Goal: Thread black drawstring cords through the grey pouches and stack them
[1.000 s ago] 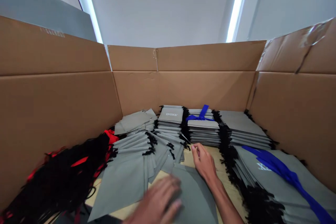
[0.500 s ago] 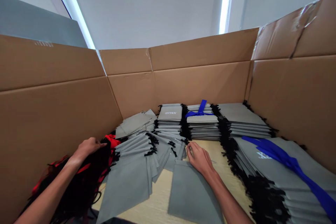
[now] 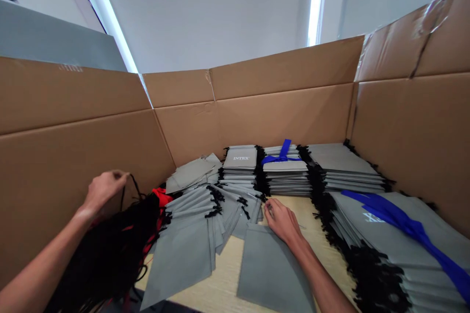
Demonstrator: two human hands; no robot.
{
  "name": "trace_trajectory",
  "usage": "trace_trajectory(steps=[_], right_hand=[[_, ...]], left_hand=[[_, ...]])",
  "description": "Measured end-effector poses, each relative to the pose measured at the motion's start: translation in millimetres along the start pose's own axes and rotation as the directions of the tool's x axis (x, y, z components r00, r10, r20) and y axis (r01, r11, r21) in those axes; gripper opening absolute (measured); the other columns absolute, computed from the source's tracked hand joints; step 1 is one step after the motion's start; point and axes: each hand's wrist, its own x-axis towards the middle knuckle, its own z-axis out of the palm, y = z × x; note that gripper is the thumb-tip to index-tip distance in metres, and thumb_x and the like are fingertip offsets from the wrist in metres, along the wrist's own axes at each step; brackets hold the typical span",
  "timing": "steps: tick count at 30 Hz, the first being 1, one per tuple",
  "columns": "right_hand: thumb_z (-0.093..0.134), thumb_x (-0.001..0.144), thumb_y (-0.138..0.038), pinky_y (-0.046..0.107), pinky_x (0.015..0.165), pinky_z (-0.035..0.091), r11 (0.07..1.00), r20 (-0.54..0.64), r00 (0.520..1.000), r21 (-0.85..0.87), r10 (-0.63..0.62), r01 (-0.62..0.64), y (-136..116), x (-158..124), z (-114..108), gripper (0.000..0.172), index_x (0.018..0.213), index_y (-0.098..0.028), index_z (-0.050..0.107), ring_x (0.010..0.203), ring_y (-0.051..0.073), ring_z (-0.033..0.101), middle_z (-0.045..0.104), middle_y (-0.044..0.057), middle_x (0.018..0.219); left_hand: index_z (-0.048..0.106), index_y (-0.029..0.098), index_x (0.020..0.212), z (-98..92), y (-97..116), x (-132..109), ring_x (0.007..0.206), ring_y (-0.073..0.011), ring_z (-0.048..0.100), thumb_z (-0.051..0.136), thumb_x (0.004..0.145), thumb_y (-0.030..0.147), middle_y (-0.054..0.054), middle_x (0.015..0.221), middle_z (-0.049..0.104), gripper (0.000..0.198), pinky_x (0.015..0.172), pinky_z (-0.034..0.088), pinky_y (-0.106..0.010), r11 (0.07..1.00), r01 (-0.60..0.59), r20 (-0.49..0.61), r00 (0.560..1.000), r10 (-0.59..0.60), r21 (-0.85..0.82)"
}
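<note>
My left hand [image 3: 105, 190] pinches a black cord [image 3: 135, 185] and holds it up above a dark heap of black cords [image 3: 106, 249] at the left. My right hand [image 3: 282, 220] is closed at the top edge of a single grey fabric pouch [image 3: 273, 269] lying on the table. What its fingertips grip is hidden; a thin sliver shows just right of the hand. Between my hands lie fanned grey pouches [image 3: 179, 254] with black cord ends at their top corners.
Cardboard walls [image 3: 282, 110] enclose the table [image 3: 201, 293]. Along the back stand stacks of corded grey pouches, one marked INTEX [image 3: 240, 158], another tied with blue ribbon [image 3: 282, 157]. A larger ribboned stack [image 3: 404, 244] lies at the right. Loose flat pouches [image 3: 193, 173] rest back left.
My left hand has risen and moved left from the black heap, drawing a cord up with it. My right hand stays at the pouch's top edge. The view has shifted slightly.
</note>
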Motion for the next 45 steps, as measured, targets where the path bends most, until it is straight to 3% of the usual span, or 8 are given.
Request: trace_trajectory(steps=[5,9,14,21,24,26,35,45], right_hand=[[0.047,0.112,-0.033,0.031,0.079,0.047,0.999,0.054,0.998,0.025,-0.029,0.028,2,1,-1,0.026,0.104,-0.024,0.071,0.101,0.026,0.076,0.08,0.007,0.112],[0.045,0.111,-0.034,0.032,0.078,0.047,0.999,0.05,0.999,0.038,-0.019,0.017,2,1,-1,0.029,0.104,-0.025,0.072,0.098,0.026,0.076,0.08,0.007,0.112],[0.045,0.109,-0.034,0.032,0.076,0.047,0.997,0.004,1.0,0.073,-0.016,0.016,4,2,3,0.03,0.1,-0.025,0.072,0.093,0.026,0.077,0.081,0.007,0.106],[0.044,0.105,-0.044,0.032,0.071,0.046,0.979,-0.148,0.988,0.189,-0.043,0.071,-5,4,-5,0.034,0.095,-0.027,0.071,0.082,0.026,0.075,0.078,0.006,0.095],[0.048,0.101,-0.05,0.032,0.068,0.044,0.948,-0.244,0.968,0.293,-0.051,0.124,-32,16,-31,0.036,0.087,-0.026,0.07,0.071,0.023,0.066,0.07,0.004,0.078],[0.05,0.099,-0.054,0.031,0.066,0.043,0.903,-0.29,0.956,0.395,-0.051,0.168,-64,30,-56,0.039,0.083,-0.024,0.07,0.066,0.021,0.059,0.062,0.002,0.07],[0.073,0.094,-0.057,0.028,0.067,0.04,0.599,-0.282,0.893,0.665,-0.351,0.446,-229,105,-173,0.045,0.119,-0.021,0.083,0.072,0.016,0.047,0.062,-0.001,0.079],[0.079,0.086,-0.071,0.026,0.061,0.031,0.622,0.062,0.84,0.702,-0.539,0.347,-240,124,-181,0.053,0.094,-0.019,0.082,0.066,0.014,0.04,0.057,-0.004,0.07]], left_hand=[[0.072,0.012,0.109,-53.0,47,26,0.093,-0.0236,0.072,0.057,0.101,0.03,-0.008,0.095,0.078,0.025,0.089,0.058,-0.033,0.972,0.044,-0.34,0.932,-0.123,-0.229],[0.07,0.01,0.12,-95.4,90,52,0.08,-0.0128,0.067,0.057,0.106,0.024,-0.003,0.098,0.077,0.023,0.083,0.057,-0.024,0.927,-0.089,-0.451,0.887,-0.093,-0.365],[0.069,0.005,0.11,-149.3,128,80,0.073,-0.0105,0.057,0.066,0.105,0.015,-0.001,0.091,0.074,0.012,0.079,0.054,-0.024,0.837,-0.285,-0.653,0.749,-0.109,-0.466],[0.073,0.005,0.111,-193.5,157,73,0.066,-0.0075,0.058,0.067,0.107,0.015,0.006,0.076,0.062,0.012,0.066,0.047,-0.022,0.659,-0.432,-0.601,0.798,-0.039,-0.616],[0.077,0.009,0.106,-191.9,160,51,0.068,-0.0085,0.057,0.073,0.103,0.018,0.004,0.077,0.066,0.01,0.069,0.049,-0.024,0.588,-0.395,-0.401,0.907,0.129,-0.705],[0.08,0.011,0.1,-183.4,160,34,0.069,-0.0102,0.057,0.077,0.1,0.024,0.002,0.075,0.068,0.013,0.07,0.049,-0.026,0.585,-0.391,-0.279,0.92,0.276,-0.711],[0.086,0.023,0.09,-124.1,168,-28,0.075,-0.0204,0.067,0.081,0.081,0.073,-0.004,0.081,0.077,0.051,0.073,0.055,-0.033,0.55,-0.51,-0.015,0.742,0.67,-0.662],[0.068,0.024,0.086,-72.4,165,-50,0.077,-0.0219,0.07,0.087,0.075,0.077,-0.002,0.079,0.073,0.058,0.076,0.057,-0.035,0.325,-0.317,-0.036,0.763,0.645,-0.891]])
